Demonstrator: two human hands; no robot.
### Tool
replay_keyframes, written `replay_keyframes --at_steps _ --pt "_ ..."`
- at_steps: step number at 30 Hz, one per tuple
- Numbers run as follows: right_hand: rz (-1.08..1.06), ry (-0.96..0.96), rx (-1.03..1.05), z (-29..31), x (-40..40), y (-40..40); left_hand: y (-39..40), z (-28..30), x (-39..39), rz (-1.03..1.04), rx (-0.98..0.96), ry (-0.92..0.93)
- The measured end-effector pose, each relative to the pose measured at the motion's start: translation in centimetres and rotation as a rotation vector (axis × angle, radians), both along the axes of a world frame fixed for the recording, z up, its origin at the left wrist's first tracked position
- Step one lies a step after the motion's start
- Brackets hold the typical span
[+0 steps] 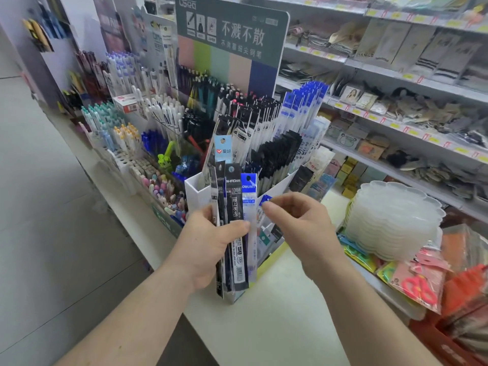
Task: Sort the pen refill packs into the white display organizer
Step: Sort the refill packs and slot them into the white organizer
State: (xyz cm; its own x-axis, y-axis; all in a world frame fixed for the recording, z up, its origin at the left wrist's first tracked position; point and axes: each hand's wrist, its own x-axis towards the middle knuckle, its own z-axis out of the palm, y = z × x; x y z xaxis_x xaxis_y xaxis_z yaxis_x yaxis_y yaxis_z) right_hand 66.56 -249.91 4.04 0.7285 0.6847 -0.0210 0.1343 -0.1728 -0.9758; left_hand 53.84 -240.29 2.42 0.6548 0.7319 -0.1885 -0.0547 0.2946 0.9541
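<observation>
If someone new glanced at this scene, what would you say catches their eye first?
Probably the left hand at centre, gripping a fan of refill packs, while the right hand pinches the blue top of one pack. Just behind stands the white organizer, crowded with packs. Above it rises a grey-green sign with pastel stripes.

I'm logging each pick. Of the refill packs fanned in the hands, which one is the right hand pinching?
The blue-topped pack at the fan's right edge: the right hand pinches its bent top. The others stand upright in the left hand.

Fanned black and blue refill packs (235, 223) stand upright before the white organizer (196, 187), seemingly apart.
</observation>
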Motion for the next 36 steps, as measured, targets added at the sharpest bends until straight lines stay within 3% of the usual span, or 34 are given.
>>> replay_keyframes --at_steps 5,9,13,17,23,29,31,33,36 --pt "0.051 0.01 0.067 0.0 -0.2 -0.4 -0.8 0.2 0.9 -0.093 -0.006 0.014" --pt "0.011 0.199 0.139 -0.6 0.7 -1.0 -0.4 0.2 1.1 -0.102 -0.009 0.024" --pt "-0.152 0.252 0.193 -0.8 2.1 -1.1 0.0 0.3 1.0 -0.065 0.003 0.029" --pt "-0.352 0.143 0.174 -1.7 4.4 -0.5 1.0 0.3 0.2 -0.007 0.008 0.019" --pt "-0.199 0.001 -0.072 -4.9 4.2 3.1 1.3 0.5 -0.3 -0.009 -0.011 -0.011" --pt "-0.051 -0.22 -0.489 -6.8 4.2 5.1 0.8 0.8 -0.3 -0.108 -0.047 -0.053" --pt "-0.168 -0.26 -0.413 -5.8 4.1 4.5 0.8 0.9 -0.3 -0.144 -0.045 -0.053" --pt "-0.248 -0.195 -0.211 -4.1 3.5 3.6 0.7 0.8 -0.2 -0.165 -0.053 -0.05" --pt "-0.069 0.031 0.009 -1.3 1.5 1.8 0.5 0.6 0.0 -0.174 -0.053 -0.024"
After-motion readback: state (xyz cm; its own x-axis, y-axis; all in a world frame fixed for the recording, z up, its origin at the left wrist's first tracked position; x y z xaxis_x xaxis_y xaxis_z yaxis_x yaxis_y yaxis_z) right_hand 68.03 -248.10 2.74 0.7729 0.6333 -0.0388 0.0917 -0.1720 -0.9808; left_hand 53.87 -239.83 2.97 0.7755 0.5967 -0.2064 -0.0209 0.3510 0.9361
